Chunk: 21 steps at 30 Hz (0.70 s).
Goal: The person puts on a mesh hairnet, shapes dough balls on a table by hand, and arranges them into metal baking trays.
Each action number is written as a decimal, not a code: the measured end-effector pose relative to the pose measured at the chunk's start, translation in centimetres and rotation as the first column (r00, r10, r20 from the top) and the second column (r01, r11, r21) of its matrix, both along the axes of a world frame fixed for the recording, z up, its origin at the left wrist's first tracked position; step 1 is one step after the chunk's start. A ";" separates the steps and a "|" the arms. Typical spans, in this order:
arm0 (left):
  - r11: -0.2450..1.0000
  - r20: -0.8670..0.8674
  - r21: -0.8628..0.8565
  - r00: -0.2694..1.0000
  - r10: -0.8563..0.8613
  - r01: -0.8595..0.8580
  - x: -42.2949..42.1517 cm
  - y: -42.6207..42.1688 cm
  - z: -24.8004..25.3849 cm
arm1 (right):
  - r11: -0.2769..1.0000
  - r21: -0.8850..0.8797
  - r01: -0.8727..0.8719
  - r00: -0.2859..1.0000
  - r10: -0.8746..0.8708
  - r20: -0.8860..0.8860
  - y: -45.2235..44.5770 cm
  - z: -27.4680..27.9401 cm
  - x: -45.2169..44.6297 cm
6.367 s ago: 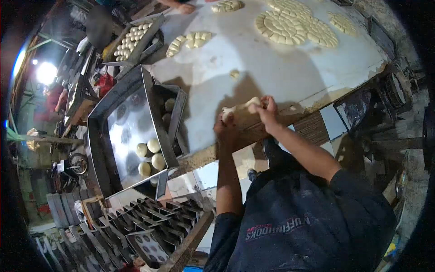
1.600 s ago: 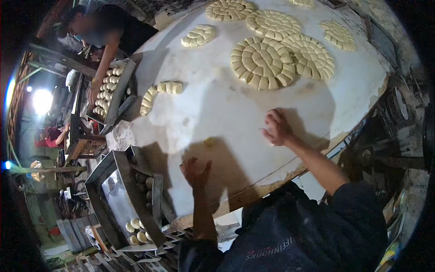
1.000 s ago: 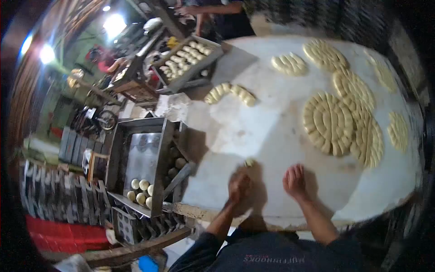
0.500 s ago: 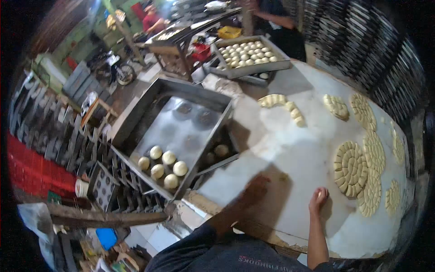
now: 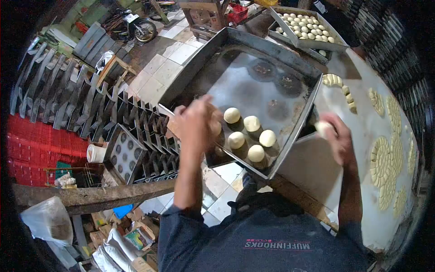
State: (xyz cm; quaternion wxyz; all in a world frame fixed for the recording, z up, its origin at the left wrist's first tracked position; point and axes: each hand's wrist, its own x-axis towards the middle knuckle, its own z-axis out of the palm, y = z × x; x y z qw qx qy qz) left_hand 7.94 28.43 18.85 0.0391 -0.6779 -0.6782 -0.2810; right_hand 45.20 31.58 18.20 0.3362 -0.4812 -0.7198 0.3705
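My left hand (image 5: 197, 120) is over the near left side of a deep metal tray (image 5: 297, 131), its fingers smeared by motion. Just beside those fingers a pale dough ball (image 5: 216, 129) is partly hidden; I cannot tell whether they touch it. Several more round dough balls (image 5: 256, 153) sit in the tray's near corner, and dark round marks cover its bare bottom. To the right of the tray, above the table, my right hand (image 5: 340, 140) is closed around a dough ball (image 5: 323, 128), slightly blurred.
Cut dough spirals (image 5: 385, 165) and a curved row of dough pieces (image 5: 333, 80) lie on the pale table (image 5: 312, 163). Another tray (image 5: 337, 45) full of dough balls stands at the back. A wooden beam (image 5: 90, 196) and stacked metal trays (image 5: 68, 95) are on the left.
The view has swung left and down towards the tray. My left hand has come from the table to over the tray; my right hand has risen from the table to beside the tray.
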 end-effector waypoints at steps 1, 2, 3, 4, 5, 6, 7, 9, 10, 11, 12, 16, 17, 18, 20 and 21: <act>0.992 -0.096 -0.095 0.992 0.079 -0.089 -3.5 1.9 -2.0 | 0.992 0.073 -0.106 0.989 0.113 -0.098 0.6 2.1 -5.2; 0.954 -0.132 -0.271 0.986 0.097 -0.130 -6.3 3.5 -3.9 | 0.940 0.249 -0.233 0.952 0.273 -0.140 2.5 2.0 -9.3; 0.854 -0.154 -0.489 0.981 0.119 -0.180 -7.2 4.5 -3.9 | 0.771 0.558 -0.306 0.936 0.351 0.029 4.2 2.8 -13.4; 0.852 -0.188 -0.490 0.977 0.103 -0.184 -7.5 4.4 -4.1 | 0.747 0.552 -0.371 0.894 0.447 -0.004 5.3 2.6 -17.2; 0.851 -0.223 -0.491 0.971 0.083 -0.185 -7.6 4.4 -4.3 | 0.658 0.607 -0.445 0.865 0.492 0.100 7.1 0.8 -20.7; 0.840 -0.161 -0.540 0.986 -0.042 -0.052 -7.8 4.3 -3.4 | 0.720 0.445 -0.533 0.839 0.517 0.168 7.8 -0.2 -23.3; 0.816 -0.078 -0.578 0.995 -0.060 0.005 -7.7 4.0 -2.7 | 0.722 0.447 -0.529 0.842 0.515 0.164 8.7 -1.4 -24.4; 0.795 -0.082 -0.605 0.991 -0.103 0.032 -8.0 4.3 -2.8 | 0.594 0.248 -0.765 0.587 0.484 0.649 9.7 -3.7 -25.0; 0.793 -0.044 -0.605 0.991 -0.125 0.073 -8.5 4.1 -3.0 | 0.616 0.358 -0.701 0.689 0.456 0.563 9.1 -3.2 -23.6; 0.854 -0.028 -0.514 0.994 -0.106 0.077 -8.2 3.4 -3.3 | 0.652 0.418 -0.632 0.767 0.451 0.456 8.9 -2.3 -21.3; 0.948 -0.118 -0.318 0.992 -0.035 -0.004 -6.6 2.3 -3.5 | 0.685 0.478 -0.550 0.835 0.431 0.342 8.5 -0.9 -18.4; 0.989 0.354 0.084 0.931 0.087 -0.124 6.9 -1.9 1.8 | 0.794 0.587 0.159 0.987 -0.123 -0.101 6.0 -3.9 -2.4; 0.985 0.468 0.164 0.876 -0.118 0.045 11.0 -3.6 1.3 | 0.786 0.572 0.233 0.963 -0.270 -0.022 4.9 -5.2 2.5; 0.725 0.518 0.479 0.507 -0.688 0.494 14.9 -3.0 -0.5 | 0.792 0.490 0.363 0.917 -0.398 -0.037 4.2 -8.4 6.9; 0.649 0.556 0.307 0.422 -0.716 0.696 25.3 -2.7 -3.5 | 0.826 0.314 0.467 0.850 -0.517 0.095 1.9 -14.2 16.1; 0.654 0.646 0.304 0.355 -0.676 0.693 31.7 -2.2 -6.3 | 0.815 0.242 0.526 0.833 -0.552 0.047 0.5 -17.2 19.6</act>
